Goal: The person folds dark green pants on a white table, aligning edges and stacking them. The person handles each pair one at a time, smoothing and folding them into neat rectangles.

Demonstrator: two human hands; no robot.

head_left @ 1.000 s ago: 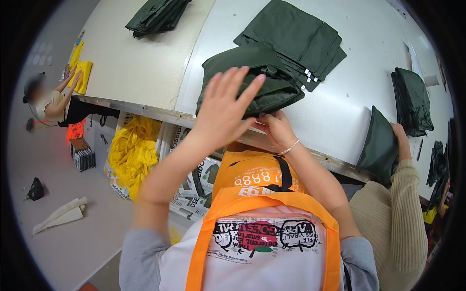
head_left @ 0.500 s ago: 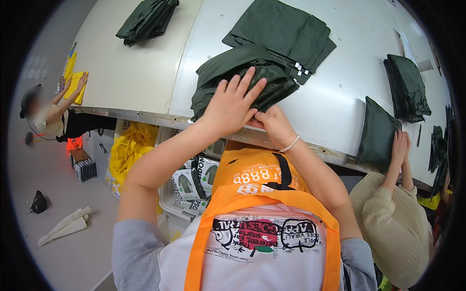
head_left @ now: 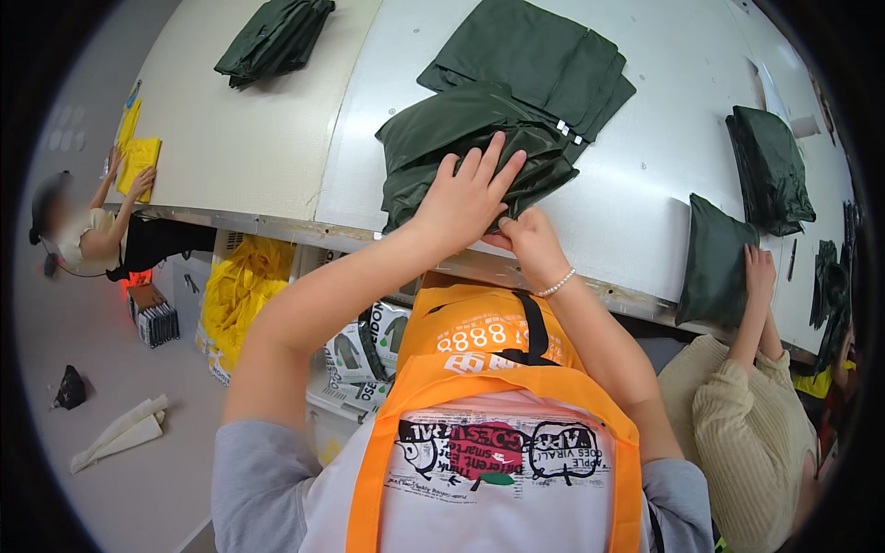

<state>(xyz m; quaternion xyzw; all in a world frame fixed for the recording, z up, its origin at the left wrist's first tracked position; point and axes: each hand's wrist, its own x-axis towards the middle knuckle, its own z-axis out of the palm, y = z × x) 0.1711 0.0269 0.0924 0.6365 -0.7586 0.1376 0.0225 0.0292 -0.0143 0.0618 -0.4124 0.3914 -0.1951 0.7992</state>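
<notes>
A puffy dark green bundle of smooth fabric point(head_left: 442, 138) lies at the table's near edge in front of me. My left hand point(head_left: 468, 198) rests on top of it with the fingers spread, pressing into its folds. Close beside the left thumb, my right hand point(head_left: 536, 244) is closed, its thumb and fingers pinching the bundle's near edge. What lies under my left palm is hidden. Just beyond, partly covered by the bundle, is a flat stack of dark green pieces point(head_left: 525, 51) with small white tags.
More dark green bundles lie at the far left point(head_left: 277, 41) and right point(head_left: 772, 170) of the table point(head_left: 627, 221). At right, a co-worker's hands touch a green pouch point(head_left: 714, 263). Another person at left handles yellow pieces point(head_left: 138, 170). Below the edge stand yellow bags point(head_left: 247, 286) and a white basket point(head_left: 341, 401).
My hands and the bundle have shifted slightly to the right. Both hands keep the same hold. The person at left has moved a hand on the yellow piece.
</notes>
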